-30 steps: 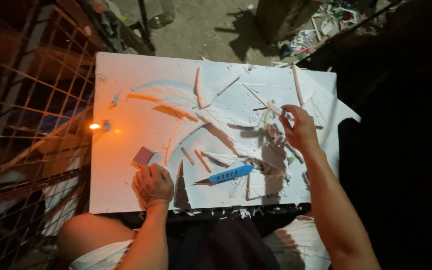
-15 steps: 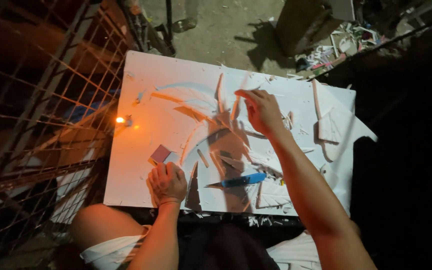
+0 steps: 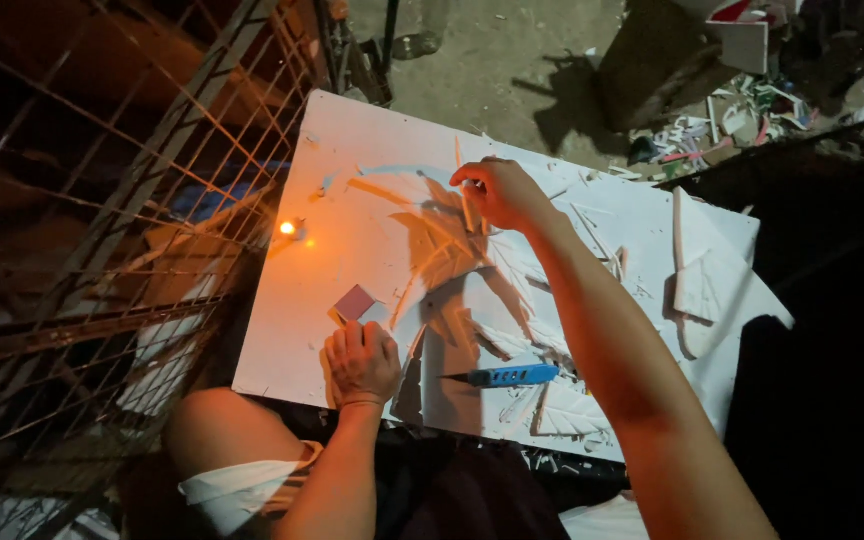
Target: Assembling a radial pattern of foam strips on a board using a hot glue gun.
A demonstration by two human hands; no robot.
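Note:
A large white foam board [image 3: 352, 180] lies across my lap, covered with several cut white strips and curved pieces. My right hand [image 3: 497, 192] reaches over its far middle and pinches a thin white strip [image 3: 464, 185] between its fingertips. My left hand [image 3: 360, 362] rests as a closed fist on the board's near edge, and I cannot tell if anything is inside it. A small pink square block [image 3: 354, 301] lies just beyond that fist. A blue-handled utility knife [image 3: 504, 376] lies on the board near the front edge, under my right forearm.
A small lit flame [image 3: 289, 228] burns at the board's left edge. A rusty wire mesh grille [image 3: 102, 220] stands along the left. A larger cut white shape [image 3: 707, 285] lies at the board's right end. Scrap offcuts [image 3: 722, 120] litter the ground at the back right.
My right hand has swept from the board's right side leftward to its far middle, carrying the thin strip. The left fist has stayed on the near edge.

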